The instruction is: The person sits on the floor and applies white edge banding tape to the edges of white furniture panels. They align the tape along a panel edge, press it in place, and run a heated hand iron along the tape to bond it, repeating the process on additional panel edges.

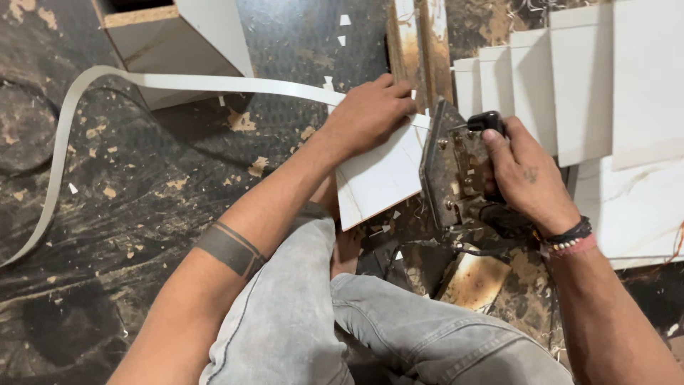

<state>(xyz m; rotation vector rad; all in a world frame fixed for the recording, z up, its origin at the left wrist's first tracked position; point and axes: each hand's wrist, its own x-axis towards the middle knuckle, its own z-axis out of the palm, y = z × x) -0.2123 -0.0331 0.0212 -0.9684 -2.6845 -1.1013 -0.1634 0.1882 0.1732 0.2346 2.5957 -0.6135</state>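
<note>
Grey denim knees (370,321) fill the lower centre of the frame, nearest the lens, with both forearms reaching over them. Left hand (370,114), centre frame, is pressed flat with fingers curled on the upper edge of a white board (377,178), where a white edging strip (214,83) meets it. That strip runs from the board toward the upper left, then loops down the left side of the frame across the floor. Right hand (524,175), right of centre, is clenched round the black handle of a worn metal iron (452,167), which stands on edge against the right end of the board.

Surroundings: a row of white panels (570,85) lies overlapped at upper right, just beyond the iron; a white box-shaped piece (178,43) with a raw chipboard edge sits at upper left; a wooden batten (417,43) lies at top centre, close behind the left hand. A dark cord (456,249) trails below the iron.

Floor (107,214): dark, patterned, badly stained, littered with wood chips, shavings and small white offcuts.
</note>
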